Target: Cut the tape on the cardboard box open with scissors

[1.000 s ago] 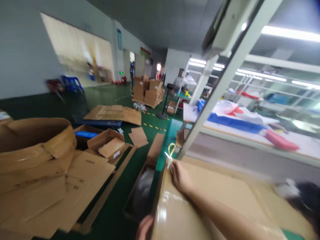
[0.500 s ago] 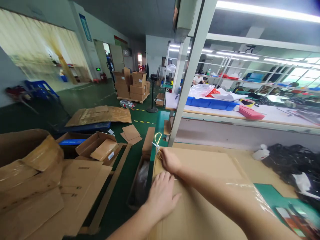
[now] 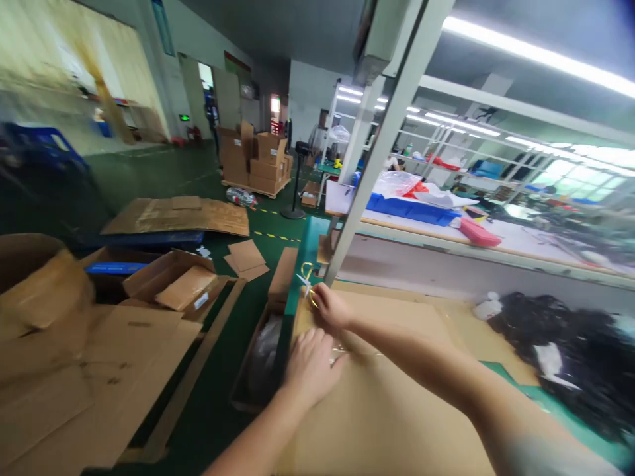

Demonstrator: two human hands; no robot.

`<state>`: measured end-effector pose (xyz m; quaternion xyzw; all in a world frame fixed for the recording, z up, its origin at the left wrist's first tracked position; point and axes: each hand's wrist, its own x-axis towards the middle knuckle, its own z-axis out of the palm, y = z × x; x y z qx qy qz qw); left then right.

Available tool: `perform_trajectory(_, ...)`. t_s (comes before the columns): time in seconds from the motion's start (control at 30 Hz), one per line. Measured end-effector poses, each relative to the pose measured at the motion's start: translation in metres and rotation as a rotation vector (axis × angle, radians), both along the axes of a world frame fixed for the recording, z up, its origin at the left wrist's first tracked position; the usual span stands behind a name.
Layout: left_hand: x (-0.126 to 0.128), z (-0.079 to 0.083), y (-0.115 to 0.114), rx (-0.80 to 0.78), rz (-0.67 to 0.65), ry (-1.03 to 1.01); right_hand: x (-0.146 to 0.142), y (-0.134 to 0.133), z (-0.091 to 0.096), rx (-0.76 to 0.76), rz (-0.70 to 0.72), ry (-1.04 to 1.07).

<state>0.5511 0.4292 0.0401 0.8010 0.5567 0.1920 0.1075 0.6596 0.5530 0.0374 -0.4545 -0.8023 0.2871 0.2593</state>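
Observation:
A large flat cardboard box [image 3: 397,396] lies in front of me, partly covered with clear tape. My right hand [image 3: 330,307] grips yellow-handled scissors [image 3: 306,281] at the box's far left corner, blades down at the edge. My left hand [image 3: 310,367] rests flat on the box top just nearer to me, fingers spread, pressing the cardboard.
A white upright post [image 3: 367,165] rises just behind the box. Opened cartons [image 3: 169,281] and flattened cardboard [image 3: 99,357] cover the green floor at left. A long bench [image 3: 496,241] with a blue tray [image 3: 411,208] stands at right; black bags [image 3: 560,344] lie beside the box.
My left hand has come up from the box's near edge and settled flat on the top, close behind the right hand. The view swung left; the scissors stayed at the corner.

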Motion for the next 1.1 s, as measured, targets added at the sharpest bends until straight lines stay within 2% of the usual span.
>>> perform_trajectory(0.1, -0.002, -0.004, 0.005, 0.018, -0.024, -0.031, 0.046, -0.011, 0.021, -0.046, -0.015, 0.049)
perform_trajectory(0.27, -0.003, -0.015, 0.016, 0.032, -0.086, -0.094, 0.172, -0.06, 0.053, -0.035, -0.171, 0.145)
perform_trajectory(0.37, -0.007, -0.019, 0.019, 0.133, -0.084, -0.096, 0.25, -0.092, 0.055, 0.005, -0.32, 0.213)
perform_trajectory(0.47, -0.002, -0.017, 0.022, 0.227, -0.126, -0.043, 0.322, -0.118, 0.045, 0.031, -0.438, 0.264)
perform_trajectory(0.53, 0.019, -0.011, 0.025, 0.226, -0.149, 0.003, 0.363, -0.127, 0.035, 0.037, -0.477, 0.276)
perform_trajectory(0.57, 0.037, -0.007, 0.026, 0.212, -0.16, 0.025, 0.381, -0.128, 0.03, 0.037, -0.482, 0.274)
perform_trajectory(0.63, 0.09, 0.004, 0.027, 0.159, -0.201, 0.058, 0.408, -0.122, 0.021, 0.033, -0.465, 0.255)
perform_trajectory(0.73, 0.187, 0.021, 0.025, -0.007, -0.309, 0.109, 0.422, -0.092, 0.014, 0.044, -0.38, 0.188)
perform_trajectory(0.8, 0.242, 0.026, 0.022, -0.105, -0.316, 0.156, 0.413, -0.063, 0.013, 0.075, -0.279, 0.115)
perform_trajectory(0.83, 0.262, 0.026, 0.021, -0.128, -0.29, 0.182, 0.405, -0.048, 0.013, 0.094, -0.217, 0.071)
perform_trajectory(0.93, 0.288, 0.016, 0.012, -0.119, -0.182, 0.232, 0.377, -0.012, 0.008, 0.16, -0.006, -0.065)
perform_trajectory(1.03, 0.289, -0.001, -0.002, -0.037, -0.099, 0.257, 0.356, 0.004, -0.006, 0.215, 0.146, -0.181)
perform_trajectory(1.1, 0.287, -0.011, -0.009, 0.007, -0.082, 0.259, 0.35, 0.008, -0.014, 0.242, 0.197, -0.241)
